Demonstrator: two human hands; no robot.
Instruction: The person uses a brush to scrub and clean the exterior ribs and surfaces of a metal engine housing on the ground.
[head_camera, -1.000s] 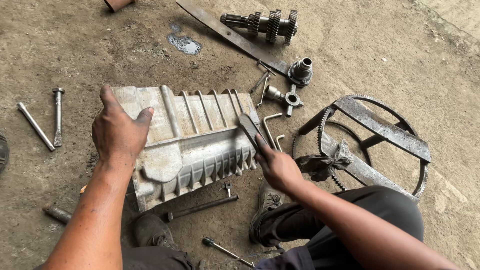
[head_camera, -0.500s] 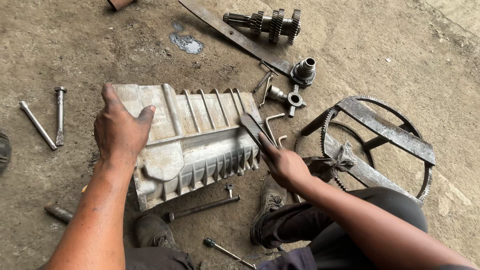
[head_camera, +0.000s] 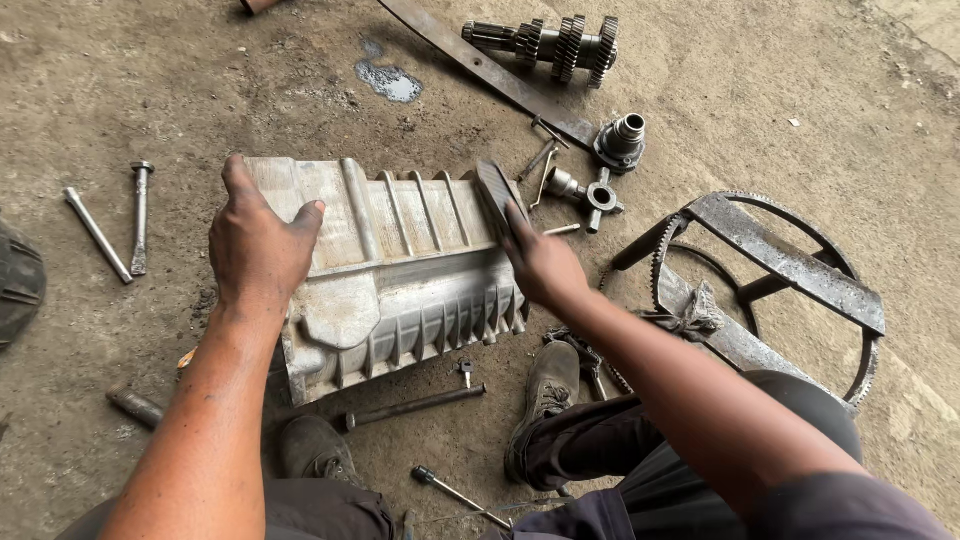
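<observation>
A ribbed grey metal casing (head_camera: 400, 270) lies on the dirt floor between my feet. My left hand (head_camera: 255, 250) presses flat on its top left end, fingers spread over the edge. My right hand (head_camera: 540, 262) grips a flat dark file (head_camera: 494, 195) and holds it against the casing's right end, at the upper corner. The file's lower part is hidden under my fingers.
Two long bolts (head_camera: 120, 225) lie left of the casing. A gear shaft (head_camera: 560, 42), a flat metal bar (head_camera: 490, 72) and small fittings (head_camera: 600, 170) lie behind it. A toothed ring with crossbars (head_camera: 770, 280) sits right. A rod (head_camera: 410, 407) and screwdriver (head_camera: 455, 492) lie by my shoes.
My right hand has pushed the file up along the casing's right end, toward the far corner. The left hand stays pressed on the casing.
</observation>
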